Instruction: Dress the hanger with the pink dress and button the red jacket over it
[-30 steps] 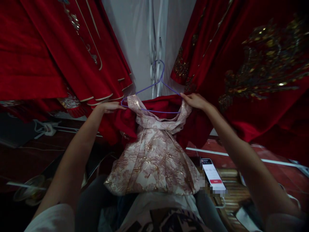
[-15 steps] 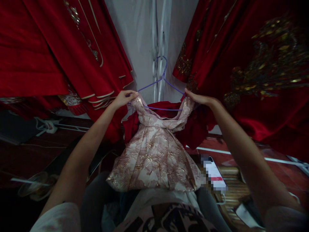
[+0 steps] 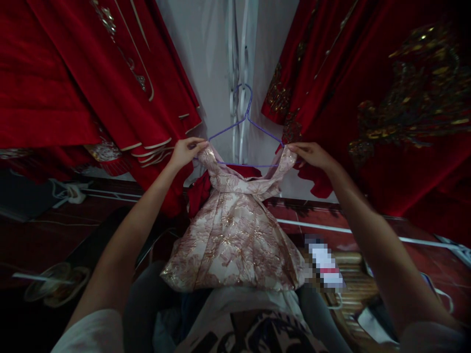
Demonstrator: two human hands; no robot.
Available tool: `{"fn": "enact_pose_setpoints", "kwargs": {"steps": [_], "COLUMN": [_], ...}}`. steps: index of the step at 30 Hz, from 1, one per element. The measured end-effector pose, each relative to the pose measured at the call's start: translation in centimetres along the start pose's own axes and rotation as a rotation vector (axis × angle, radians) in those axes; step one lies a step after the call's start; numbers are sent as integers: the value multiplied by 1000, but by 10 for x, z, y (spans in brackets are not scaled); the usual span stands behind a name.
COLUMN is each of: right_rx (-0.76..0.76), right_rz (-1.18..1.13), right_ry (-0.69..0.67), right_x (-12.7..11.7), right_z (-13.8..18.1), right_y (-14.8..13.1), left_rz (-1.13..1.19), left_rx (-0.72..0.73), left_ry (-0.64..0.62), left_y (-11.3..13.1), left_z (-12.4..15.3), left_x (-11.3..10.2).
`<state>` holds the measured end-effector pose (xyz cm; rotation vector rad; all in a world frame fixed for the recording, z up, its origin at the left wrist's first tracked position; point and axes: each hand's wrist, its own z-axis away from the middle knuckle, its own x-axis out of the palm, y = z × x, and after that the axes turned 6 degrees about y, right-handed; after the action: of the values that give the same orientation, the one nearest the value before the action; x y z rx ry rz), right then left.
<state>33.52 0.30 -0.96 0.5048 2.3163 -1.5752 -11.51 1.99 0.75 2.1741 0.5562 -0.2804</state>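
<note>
A small pink and gold brocade dress (image 3: 235, 235) hangs on a thin purple hanger (image 3: 230, 128), its skirt spread toward my lap. My left hand (image 3: 187, 151) pinches the dress's left shoulder strap against the hanger's end. On the other side, my right hand (image 3: 311, 153) pinches the right strap near the opposite hanger end. The hanger's hook stands free above, in front of the pale wall. Behind the dress, a piece of red cloth (image 3: 198, 193) shows beside the left strap.
Red embroidered garments hang at left (image 3: 121, 88) and right (image 3: 397, 162). At lower right, a phone (image 3: 327, 264) lies on a slatted wooden surface (image 3: 353, 279). A plastic bowl (image 3: 55, 282) sits at lower left. White pipes (image 3: 342, 228) run low across the red floor.
My right hand has shifted its fingers on the right strap and now pinches it from the side. The red cloth behind the dress has dropped away on the right.
</note>
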Motion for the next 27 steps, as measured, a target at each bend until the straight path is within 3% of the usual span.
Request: {"fn": "enact_pose_setpoints", "kwargs": {"steps": [4,9,12,14,17,19,21,24,27], "right_rx": [-69,-116,-9,127,278,202,8,-231,-388], "right_rz": [109,197,205,179,219,290,324,373,436], "right_ry": [94,269,370,328,92,-91,-173,-63,78], "right_x": [2,2,-2,-4,-5,-1,6,21,34], "right_z": [0,-1,8,21,45,60,70,69,49], "right_y": [4,10,23,36,48,44,28,-10,-37], "left_rz": [-84,-80,-286,-448,-523,-441,-308,-188,-208], "left_rx": [9,-68,-105,-176,-276,-200,-31,236,420], "left_ry": [-29,188,250,144,-278,-553,-654,-504,-427], "left_y": [9,-5,-22,-33,-38,-27,-7,25,41], "left_z": [-2,1,13,26,48,58,61,53,43], "left_x": [4,5,-4,-12,-16,-9,7,44,83]}}
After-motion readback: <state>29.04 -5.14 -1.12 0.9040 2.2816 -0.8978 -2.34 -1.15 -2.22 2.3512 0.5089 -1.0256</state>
